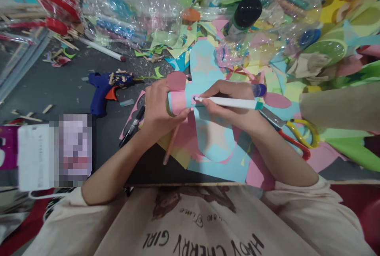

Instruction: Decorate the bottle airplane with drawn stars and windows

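Observation:
A blue and pink paper craft (209, 129) with long rounded wings and pale stars lies across the work area. My left hand (157, 103) grips its pink-banded end, thumb in front and fingers behind. A pink paper oval (176, 81) stands up at that end. Between the fingers of my right hand (230, 97) is a white marker (234, 103) with a green end. Its tip touches a small pink square on the craft's blue middle. The fingertips behind the craft are hidden.
A blue glue gun (101, 90) lies at left, near a phone (75, 145). Scissors (292, 129) with red and yellow handles rest beside my right forearm. Paper scraps, clear plastic and a black-capped bottle (247, 12) crowd the back.

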Motion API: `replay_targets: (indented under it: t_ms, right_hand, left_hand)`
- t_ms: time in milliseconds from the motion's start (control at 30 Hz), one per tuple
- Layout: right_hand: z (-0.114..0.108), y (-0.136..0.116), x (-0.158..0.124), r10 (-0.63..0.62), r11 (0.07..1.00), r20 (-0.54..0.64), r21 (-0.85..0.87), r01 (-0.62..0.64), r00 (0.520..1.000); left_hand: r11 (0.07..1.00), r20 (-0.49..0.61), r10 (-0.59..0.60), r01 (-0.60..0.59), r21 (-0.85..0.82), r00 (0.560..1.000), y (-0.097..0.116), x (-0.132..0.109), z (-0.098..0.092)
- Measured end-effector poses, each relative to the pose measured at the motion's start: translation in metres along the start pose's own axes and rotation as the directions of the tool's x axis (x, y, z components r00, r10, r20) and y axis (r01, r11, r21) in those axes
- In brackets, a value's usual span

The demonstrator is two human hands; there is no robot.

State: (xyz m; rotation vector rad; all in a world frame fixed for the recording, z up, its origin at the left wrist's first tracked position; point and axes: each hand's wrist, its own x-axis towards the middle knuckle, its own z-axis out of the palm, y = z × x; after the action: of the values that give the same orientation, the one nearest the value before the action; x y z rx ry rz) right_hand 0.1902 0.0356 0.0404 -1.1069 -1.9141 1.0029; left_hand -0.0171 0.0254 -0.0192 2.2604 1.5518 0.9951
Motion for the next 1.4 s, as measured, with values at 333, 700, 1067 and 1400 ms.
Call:
replay_targets:
  t_ms: [333,700,1067,1400]
  right_hand:
    - [-0.0002,0.0065,-0.0012,0.029,0.999,0.045,0.012,-0.029,0.999]
    - [-0.0017,0.0027,0.0001,0.030,0.999,-0.039,0.036,-0.028,0.999]
    - [-0.0020,0.0060,0.0018,0.052,0.995,-0.075,0.087,-0.046,0.996]
    - [-0.0003,0.0046,0.0005,0.049,0.998,-0.039,0.034,-0.048,0.998]
  left_hand:
    - [0.998,-0.003,0.053,-0.053,-0.019,0.999,-0.0008,0.0008,-0.0035]
    - [0.999,0.031,0.008,-0.007,-0.048,0.999,0.0006,-0.0003,-0.0052]
    - [0.998,0.004,0.041,-0.040,-0.045,0.999,-0.0008,-0.0010,-0.0051]
    - [0.998,0.006,0.059,-0.059,-0.011,0.998,-0.0005,0.0007,-0.0042]
